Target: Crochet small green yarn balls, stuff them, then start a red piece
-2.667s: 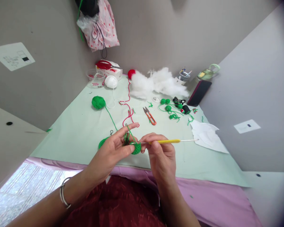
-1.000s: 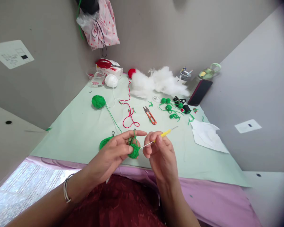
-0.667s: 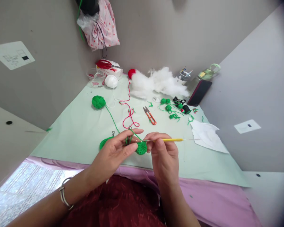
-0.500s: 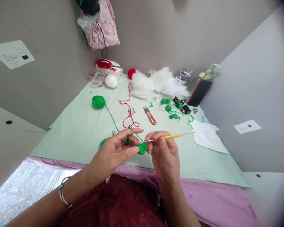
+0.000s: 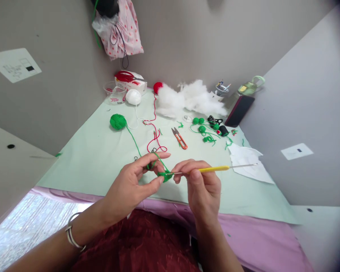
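Observation:
My left hand (image 5: 138, 177) pinches a small green crocheted piece (image 5: 166, 176) between thumb and fingers, its index finger stretched out with green yarn looped over it. That strand runs back to a green yarn ball (image 5: 118, 122) on the left of the table. In my right hand (image 5: 201, 179) is a crochet hook with a yellow handle (image 5: 214, 169), gripped near its left end. The hook's left metal tip meets the green piece, while its other metal end points right over the white paper. Fingers partly cover the stitches.
Orange thread snips (image 5: 179, 138) lie beyond my hands, near loose red yarn (image 5: 155, 141). White stuffing (image 5: 191, 99) sits at the back. Several green crocheted balls (image 5: 201, 129), a phone (image 5: 239, 111) and white paper (image 5: 249, 162) are at right. A white yarn ball (image 5: 133, 97) stands back left.
My right hand has moved slightly right with the hook, so more of its far metal end shows. The green piece has tilted and shifted a little left in my left hand.

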{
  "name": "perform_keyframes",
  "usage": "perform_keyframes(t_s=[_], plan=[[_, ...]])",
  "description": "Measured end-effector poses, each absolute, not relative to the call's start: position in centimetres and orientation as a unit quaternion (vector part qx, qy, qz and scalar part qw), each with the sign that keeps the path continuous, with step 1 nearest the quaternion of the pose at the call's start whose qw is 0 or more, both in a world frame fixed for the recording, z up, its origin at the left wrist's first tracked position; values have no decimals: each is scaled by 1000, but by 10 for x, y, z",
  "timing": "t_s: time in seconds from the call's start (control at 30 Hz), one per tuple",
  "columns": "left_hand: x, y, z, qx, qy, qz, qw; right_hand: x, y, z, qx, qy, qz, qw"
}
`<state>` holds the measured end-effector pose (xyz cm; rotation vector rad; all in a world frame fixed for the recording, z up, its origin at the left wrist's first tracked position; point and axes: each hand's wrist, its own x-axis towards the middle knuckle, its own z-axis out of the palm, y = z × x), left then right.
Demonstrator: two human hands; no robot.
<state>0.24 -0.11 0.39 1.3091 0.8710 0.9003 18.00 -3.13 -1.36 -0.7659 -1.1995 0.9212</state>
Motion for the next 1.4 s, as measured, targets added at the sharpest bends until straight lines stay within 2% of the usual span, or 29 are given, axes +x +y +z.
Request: perform_keyframes(t_s=[0.23, 0.47, 0.57, 0.7, 0.8, 0.9, 1.0, 1.07, 1.23, 1.4], plan=[[2, -3, 3, 606, 389, 400, 567, 180, -34, -11, -372, -584, 329, 642], [5, -9, 6, 619, 419, 443, 495, 177, -45, -27, -383, -709, 114, 582], [7, -12, 5, 559, 403, 453, 566, 177, -48, -37, -394, -725, 30, 564], [10, -10, 4, 383, 336, 411, 756, 174, -47, -38, -403, -746, -33, 528], [8, -4, 5, 289, 301, 380, 825, 168, -42, -30, -409, -677, 33, 611], [4, 1, 7, 291, 297, 400, 817, 165, -37, -18, -410, -565, 219, 682], [3, 0, 7, 333, 302, 401, 799, 165, -34, -11, -373, -483, 366, 703], [4, -2, 6, 375, 316, 400, 774, 164, -32, -12, -366, -476, 385, 701], [8, -5, 2, 417, 346, 404, 737, 161, -32, -18, -378, -500, 336, 703], [11, -3, 3, 405, 334, 401, 751, 164, -30, -15, -367, -478, 399, 691]])
